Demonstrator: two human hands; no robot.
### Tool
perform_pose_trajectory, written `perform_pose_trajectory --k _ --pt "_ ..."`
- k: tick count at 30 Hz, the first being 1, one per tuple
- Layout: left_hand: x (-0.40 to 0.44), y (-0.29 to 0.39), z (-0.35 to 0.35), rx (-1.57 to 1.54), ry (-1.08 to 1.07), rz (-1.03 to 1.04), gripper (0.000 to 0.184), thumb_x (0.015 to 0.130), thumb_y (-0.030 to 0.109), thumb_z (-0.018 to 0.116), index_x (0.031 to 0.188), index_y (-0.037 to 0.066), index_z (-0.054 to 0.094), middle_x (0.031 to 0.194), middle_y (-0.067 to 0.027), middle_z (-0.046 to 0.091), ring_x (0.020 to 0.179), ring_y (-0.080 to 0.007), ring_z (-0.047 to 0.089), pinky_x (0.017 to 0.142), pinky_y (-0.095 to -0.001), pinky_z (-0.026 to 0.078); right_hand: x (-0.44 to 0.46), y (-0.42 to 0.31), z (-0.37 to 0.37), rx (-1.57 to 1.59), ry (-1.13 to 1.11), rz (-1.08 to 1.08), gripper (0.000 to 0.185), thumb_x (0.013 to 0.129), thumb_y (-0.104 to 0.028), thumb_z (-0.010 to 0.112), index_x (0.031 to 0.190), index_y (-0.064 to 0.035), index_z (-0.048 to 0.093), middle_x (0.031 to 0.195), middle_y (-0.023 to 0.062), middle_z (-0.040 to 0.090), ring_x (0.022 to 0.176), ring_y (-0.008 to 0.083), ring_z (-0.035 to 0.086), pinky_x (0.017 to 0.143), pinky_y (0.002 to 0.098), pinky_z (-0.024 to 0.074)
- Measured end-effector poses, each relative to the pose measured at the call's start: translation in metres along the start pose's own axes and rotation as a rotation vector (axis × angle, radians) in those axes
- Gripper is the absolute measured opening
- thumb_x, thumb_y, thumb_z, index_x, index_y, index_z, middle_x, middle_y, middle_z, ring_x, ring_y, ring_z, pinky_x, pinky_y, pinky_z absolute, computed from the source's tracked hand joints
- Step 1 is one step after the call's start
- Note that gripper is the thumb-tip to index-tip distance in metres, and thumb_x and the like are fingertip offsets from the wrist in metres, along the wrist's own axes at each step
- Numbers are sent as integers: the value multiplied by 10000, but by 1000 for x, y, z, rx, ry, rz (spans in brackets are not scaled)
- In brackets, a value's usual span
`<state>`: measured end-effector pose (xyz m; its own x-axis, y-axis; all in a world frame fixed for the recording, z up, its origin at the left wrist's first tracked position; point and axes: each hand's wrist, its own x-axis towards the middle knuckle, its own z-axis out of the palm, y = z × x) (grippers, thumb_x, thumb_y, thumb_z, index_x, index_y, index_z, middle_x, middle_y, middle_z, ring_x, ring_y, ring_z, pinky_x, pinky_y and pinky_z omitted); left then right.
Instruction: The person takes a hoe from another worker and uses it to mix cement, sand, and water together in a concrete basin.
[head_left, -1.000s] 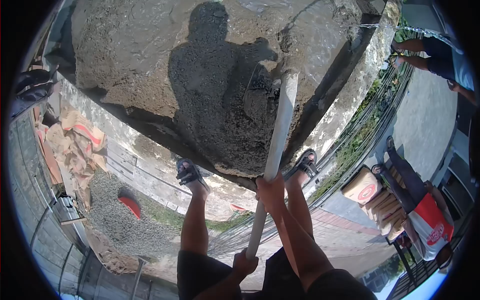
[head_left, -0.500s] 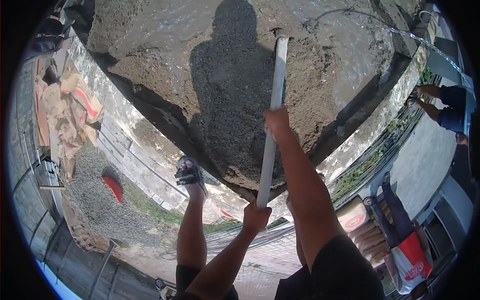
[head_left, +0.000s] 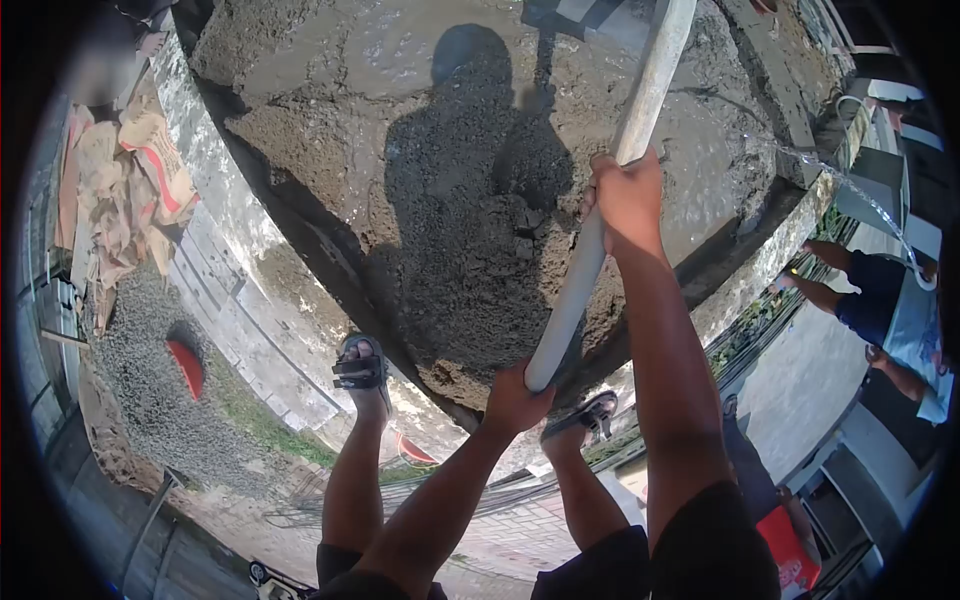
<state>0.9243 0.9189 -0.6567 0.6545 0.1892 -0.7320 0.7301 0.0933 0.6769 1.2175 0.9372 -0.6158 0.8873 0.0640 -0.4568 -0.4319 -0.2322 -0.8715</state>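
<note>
Both my hands grip a long, pale, round tool handle (head_left: 572,295) slanting up to the right over a bed of wet grey mortar mix (head_left: 465,260). My left hand (head_left: 519,401) is closed round its lower end, near the front corner of the bed. Farther up, my right hand (head_left: 628,195) is wrapped round the shaft. The handle's far end runs out of the top of the view, so the tool's head cannot be made out. My shadow falls across the mix.
Pale, worn walls (head_left: 245,225) edge the mix, with my sandalled feet on them. Torn paper sacks (head_left: 155,160), a gravel heap (head_left: 150,340) and a red curved object (head_left: 185,368) are at left. Water streams from a hose (head_left: 915,270) at right, near a person (head_left: 870,290).
The handle has lifted out of the mix and tilted right. My right hand has moved up and right with it; my left hand has shifted slightly upward. The view has shifted a little.
</note>
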Motion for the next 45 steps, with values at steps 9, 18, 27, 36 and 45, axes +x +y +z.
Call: perform_pose_trajectory --k 9,18,27,36,45 --pt "-7 -25 -23 144 135 -284 399 774 225 666 1024 -82 614 852 -271 679 855 -413 691 768 -464 533 41 173 60 -261 13 370 284 853 -107 625 1034 84 520 678 146 562 509 202 582 439 377 501" --pt "-241 -62 -24 176 -50 -370 320 753 198 674 994 -11 654 853 -266 685 869 -450 669 789 -512 548 -192 121 7 -48 -61 580 322 836 6 558 1109 -39 394 681 61 462 423 149 463 378 336 420" --pt "-22 7 -183 245 49 -44 367 747 207 689 1054 10 646 845 -253 688 823 -417 686 753 -474 550 -19 13 125 29 46 192 131 843 -12 567 886 12 445 682 65 466 488 159 467 450 344 439" --pt "-195 -73 -316 501 83 -568 433 768 329 704 1002 -33 669 881 -283 685 915 -439 673 785 -481 541 -209 208 274 241 -41 852 208 829 -50 614 941 -15 442 627 79 478 428 185 497 384 355 423" --pt "-249 -85 -366 651 43 -136 209 666 167 678 796 8 641 681 -201 652 668 -365 686 584 -433 524 -292 70 227 400 167 573 333 825 20 574 1055 -74 352 670 68 474 418 148 461 378 333 403"
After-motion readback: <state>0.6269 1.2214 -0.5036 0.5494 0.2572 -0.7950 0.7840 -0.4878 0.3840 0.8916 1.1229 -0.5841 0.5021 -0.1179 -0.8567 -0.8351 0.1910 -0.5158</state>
